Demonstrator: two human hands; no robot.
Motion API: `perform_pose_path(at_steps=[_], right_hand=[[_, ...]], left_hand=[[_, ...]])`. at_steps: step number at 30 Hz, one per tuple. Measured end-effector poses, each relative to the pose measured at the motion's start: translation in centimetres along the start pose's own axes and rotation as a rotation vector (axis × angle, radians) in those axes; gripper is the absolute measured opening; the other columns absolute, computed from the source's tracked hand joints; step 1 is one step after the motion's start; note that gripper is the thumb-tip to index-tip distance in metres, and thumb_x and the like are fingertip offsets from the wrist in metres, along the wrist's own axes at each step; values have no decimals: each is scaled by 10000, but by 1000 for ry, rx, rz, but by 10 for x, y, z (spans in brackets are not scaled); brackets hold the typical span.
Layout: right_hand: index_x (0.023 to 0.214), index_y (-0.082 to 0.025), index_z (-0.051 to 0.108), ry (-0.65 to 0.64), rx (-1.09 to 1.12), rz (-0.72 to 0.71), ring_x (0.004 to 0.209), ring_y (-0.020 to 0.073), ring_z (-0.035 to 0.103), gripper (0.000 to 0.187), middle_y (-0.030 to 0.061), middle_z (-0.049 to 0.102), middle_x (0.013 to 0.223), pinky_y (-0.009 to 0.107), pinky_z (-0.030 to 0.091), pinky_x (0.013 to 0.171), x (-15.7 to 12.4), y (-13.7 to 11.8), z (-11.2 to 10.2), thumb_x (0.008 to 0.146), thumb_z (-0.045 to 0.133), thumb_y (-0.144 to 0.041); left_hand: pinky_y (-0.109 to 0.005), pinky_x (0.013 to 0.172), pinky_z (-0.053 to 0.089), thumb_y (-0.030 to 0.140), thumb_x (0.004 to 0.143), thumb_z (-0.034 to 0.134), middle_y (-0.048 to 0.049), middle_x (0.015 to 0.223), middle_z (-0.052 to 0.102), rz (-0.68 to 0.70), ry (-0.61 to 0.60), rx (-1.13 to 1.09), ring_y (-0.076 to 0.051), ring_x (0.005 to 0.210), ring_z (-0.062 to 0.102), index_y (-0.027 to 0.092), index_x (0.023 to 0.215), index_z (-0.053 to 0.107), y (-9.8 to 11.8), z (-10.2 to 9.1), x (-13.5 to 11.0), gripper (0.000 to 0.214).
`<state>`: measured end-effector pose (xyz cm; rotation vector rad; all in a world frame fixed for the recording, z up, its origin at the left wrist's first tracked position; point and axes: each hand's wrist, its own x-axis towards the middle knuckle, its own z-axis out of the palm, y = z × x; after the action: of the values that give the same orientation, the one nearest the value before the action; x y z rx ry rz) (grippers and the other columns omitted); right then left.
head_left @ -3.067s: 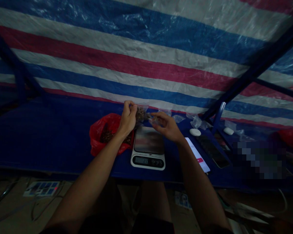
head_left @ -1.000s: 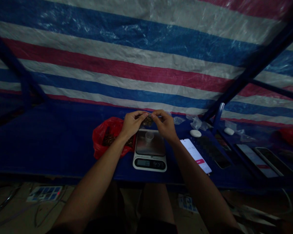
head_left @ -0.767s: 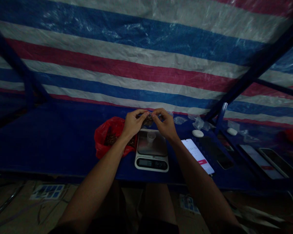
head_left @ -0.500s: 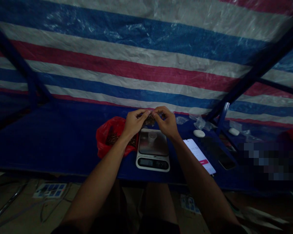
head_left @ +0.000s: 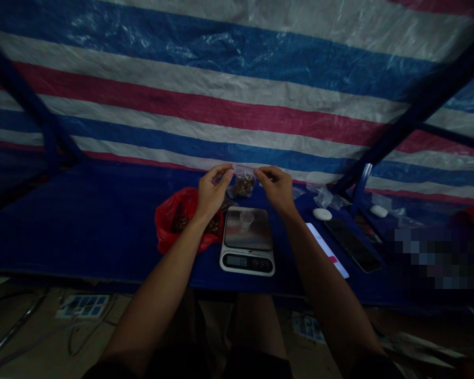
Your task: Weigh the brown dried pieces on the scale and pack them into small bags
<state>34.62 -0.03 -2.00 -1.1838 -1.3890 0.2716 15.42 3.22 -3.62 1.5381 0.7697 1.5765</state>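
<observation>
Between my two hands hangs a small clear zip bag (head_left: pixel 244 184) part-filled with brown bits, too small to name. My left hand (head_left: pixel 214 190) pinches its top left corner, and my right hand (head_left: pixel 275 188) pinches the top right corner. Just below stands a kitchen scale (head_left: pixel 248 239) with a metal plate and a lit display. A little clear plastic cup (head_left: pixel 247 220) rests on that plate. Left of the scale an open red plastic bag (head_left: pixel 168 221) holds more of the brown bits, partly covered by my left forearm.
Right of the scale lie a lit phone (head_left: pixel 327 250), partly behind my right forearm, and a dark phone (head_left: pixel 353 245). A white oval object (head_left: pixel 322 214) and loose clear bags (head_left: pixel 326 199) lie behind them. Blue frame bars (head_left: pixel 395 126) slant up before a striped tarp (head_left: pixel 221 105).
My hands have moved apart and slightly up, stretching the top of the zip bag between them. More of the bag and its contents now shows. The scale and cup stay put.
</observation>
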Motion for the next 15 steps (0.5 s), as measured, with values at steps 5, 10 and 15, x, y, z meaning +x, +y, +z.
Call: perform_pose_path(at_steps=[5,10,15], right_hand=[[998,-194,839,-31,-126,-43,856,200,675,241,69,802,951,346,522,830,13,-1,3,957,708,-391],[1298,-171,768,-472,-229,-27,788,190,689,412,48,807,918,315,504,757,1,-10,16,912,770,-316],[894,-163,807,-802,-325,-108,742,155,679,140,34,792,855,269,435,696,-7,-41,33,945,690,-222]], left_hand=[[-302,805,555,624,954,671,-93,1052,790,22,93,5,-212,971,744,199,1107,724,10,-5,-1,455],[-270,621,465,628,993,587,-68,946,745,68,122,-12,-172,807,683,210,1056,709,14,-6,-1,440],[-284,762,528,486,1018,592,-62,963,756,193,150,116,-170,855,693,207,1055,714,23,-14,0,307]])
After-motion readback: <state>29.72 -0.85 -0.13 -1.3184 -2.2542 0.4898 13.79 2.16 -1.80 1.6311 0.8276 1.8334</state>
